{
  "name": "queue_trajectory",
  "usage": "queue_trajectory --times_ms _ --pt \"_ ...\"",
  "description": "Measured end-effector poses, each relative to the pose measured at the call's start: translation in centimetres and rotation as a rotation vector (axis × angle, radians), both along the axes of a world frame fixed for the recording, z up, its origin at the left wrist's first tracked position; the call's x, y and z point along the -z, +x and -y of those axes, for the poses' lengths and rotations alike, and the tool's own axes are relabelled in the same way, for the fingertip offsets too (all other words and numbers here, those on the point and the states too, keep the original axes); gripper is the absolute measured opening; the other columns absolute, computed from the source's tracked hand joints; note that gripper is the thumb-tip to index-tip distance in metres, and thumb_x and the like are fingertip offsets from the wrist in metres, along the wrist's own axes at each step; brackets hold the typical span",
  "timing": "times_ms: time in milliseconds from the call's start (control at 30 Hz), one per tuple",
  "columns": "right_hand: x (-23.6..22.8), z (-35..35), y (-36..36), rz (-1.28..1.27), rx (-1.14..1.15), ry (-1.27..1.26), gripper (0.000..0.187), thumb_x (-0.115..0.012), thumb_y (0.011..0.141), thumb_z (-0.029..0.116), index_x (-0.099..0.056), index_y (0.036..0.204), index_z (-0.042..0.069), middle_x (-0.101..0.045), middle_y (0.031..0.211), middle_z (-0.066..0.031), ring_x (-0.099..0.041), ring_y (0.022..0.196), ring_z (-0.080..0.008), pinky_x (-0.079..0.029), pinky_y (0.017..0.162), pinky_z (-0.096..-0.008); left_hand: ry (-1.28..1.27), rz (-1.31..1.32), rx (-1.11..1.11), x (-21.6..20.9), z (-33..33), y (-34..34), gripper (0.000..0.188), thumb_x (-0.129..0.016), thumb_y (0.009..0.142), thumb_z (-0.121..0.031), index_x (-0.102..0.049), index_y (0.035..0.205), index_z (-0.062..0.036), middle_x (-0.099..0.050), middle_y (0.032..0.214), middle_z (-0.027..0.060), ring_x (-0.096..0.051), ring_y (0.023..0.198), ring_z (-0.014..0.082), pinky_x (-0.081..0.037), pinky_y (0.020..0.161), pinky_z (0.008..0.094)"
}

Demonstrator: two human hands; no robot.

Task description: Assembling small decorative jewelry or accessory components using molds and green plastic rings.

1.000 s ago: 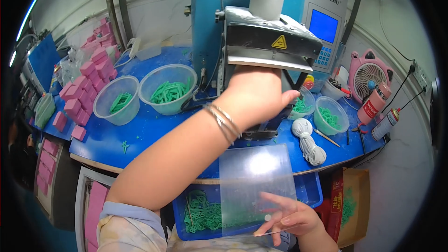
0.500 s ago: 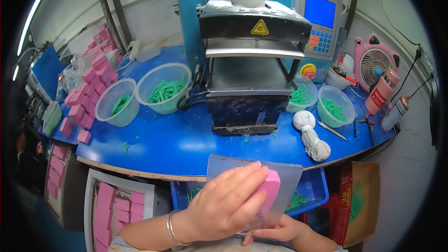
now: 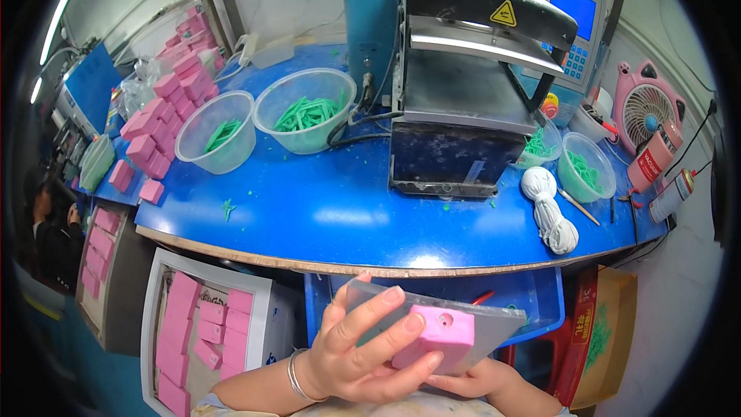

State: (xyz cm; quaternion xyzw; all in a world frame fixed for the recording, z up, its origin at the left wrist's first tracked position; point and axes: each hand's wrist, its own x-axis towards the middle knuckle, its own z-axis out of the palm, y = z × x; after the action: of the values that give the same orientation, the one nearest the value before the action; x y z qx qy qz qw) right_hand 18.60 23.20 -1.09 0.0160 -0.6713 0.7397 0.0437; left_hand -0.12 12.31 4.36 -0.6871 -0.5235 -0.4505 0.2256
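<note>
My left hand (image 3: pixel 359 351), a bangle on its wrist, is shut on a small pink block (image 3: pixel 441 333) with a hole in its end. The block lies against a clear plastic sheet (image 3: pixel 498 323). Under the sheet, my right hand (image 3: pixel 471 380) holds it from below; only its fingers show. Both hands are low, close to my body, in front of the blue table (image 3: pixel 324 208). A heat press machine (image 3: pixel 463 100) stands on the table beyond them with its jaw raised.
Two clear bowls (image 3: pixel 216 135) (image 3: pixel 306 112) of green pieces stand left of the press, with smaller bowls (image 3: pixel 587 170) to its right. Pink blocks (image 3: pixel 158 120) are stacked at the far left and fill a white box (image 3: pixel 204 324) below. Also in view: a white string bundle (image 3: pixel 549 212), a pink fan (image 3: pixel 644 108) and a blue tray (image 3: pixel 540 297).
My left hand left the press, came back toward me with the pink block, and now holds it against the clear sheet. The right hand stayed low, holding the sheet.
</note>
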Motion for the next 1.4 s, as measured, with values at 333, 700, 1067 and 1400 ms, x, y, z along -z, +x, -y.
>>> queue_trajectory --times_ms 333,700,1067,1400 --pt "-9.8 -3.4 1.0 0.076 -0.068 -1.069 0.075 -0.039 0.083 -0.005 -0.001 0.146 0.009 -0.041 0.123 -0.0413 -0.059 0.096 -0.0480 -0.052 0.074 -0.0413 -0.282 0.550 -0.079 -1.8 0.6 -4.0 0.067 -0.037 0.093 -0.050 -0.038 0.129 0.0069 -0.029 0.138 0.0281 -0.028 0.130 0.0424 -0.019 0.107 0.0505" --pt "-13.8 -11.4 -4.5 -0.155 -0.002 -0.965 0.068 -0.035 0.085 0.007 0.000 0.142 -0.002 -0.043 0.114 -0.0464 -0.065 0.079 -0.0415 -0.056 0.070 -0.0387 -0.730 0.039 -0.514 3.2 1.4 -4.1 0.079 -0.067 0.075 -0.039 -0.035 0.133 0.0033 -0.027 0.140 0.0264 -0.021 0.132 0.0417 -0.010 0.106 0.0586" --pt "-10.0 -14.1 -7.9 -0.203 0.802 -0.115 0.033 -0.043 0.098 0.025 -0.054 0.112 -0.002 -0.062 0.072 -0.0050 -0.049 0.049 -0.0054 -0.038 0.043 -0.0175 -0.320 0.188 -0.467 5.0 6.1 -6.5 0.036 -0.069 0.069 -0.009 -0.057 0.102 -0.0027 -0.054 0.110 0.0153 -0.050 0.110 0.0335 -0.032 0.098 0.0524" --pt "-7.1 -22.5 -2.9 -0.226 0.626 -0.016 0.038 -0.041 0.098 0.026 -0.046 0.126 0.001 -0.061 0.093 -0.0004 -0.037 0.050 0.0007 -0.027 0.044 -0.0137 -0.693 0.308 -1.304 7.3 21.4 -19.5 0.038 -0.066 0.076 -0.012 -0.052 0.109 0.0009 -0.056 0.104 0.0176 -0.052 0.096 0.0328 -0.041 0.088 0.0397"
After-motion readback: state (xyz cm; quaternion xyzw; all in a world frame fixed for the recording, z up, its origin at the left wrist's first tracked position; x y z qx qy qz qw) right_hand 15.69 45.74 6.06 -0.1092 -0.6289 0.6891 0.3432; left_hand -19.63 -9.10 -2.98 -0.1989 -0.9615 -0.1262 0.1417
